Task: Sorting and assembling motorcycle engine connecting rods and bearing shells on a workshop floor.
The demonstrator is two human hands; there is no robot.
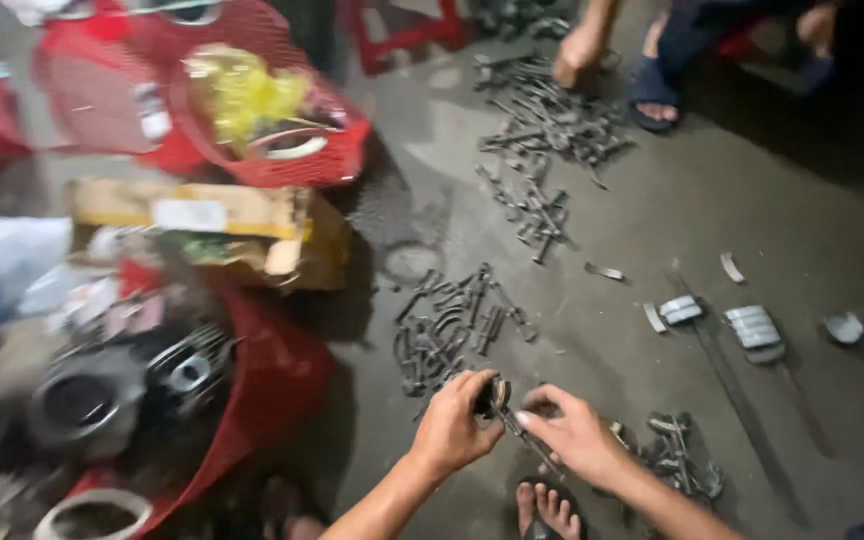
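Bare forearms, sleeveless hands (512,430)

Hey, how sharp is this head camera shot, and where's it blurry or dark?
Head view: the left side smears with motion blur, so the red basket and engine parts are soft; the left hand and right hand on a small metal part read clearer; the concrete floor catches light mid-frame, and the upper right corner falls into shadow.
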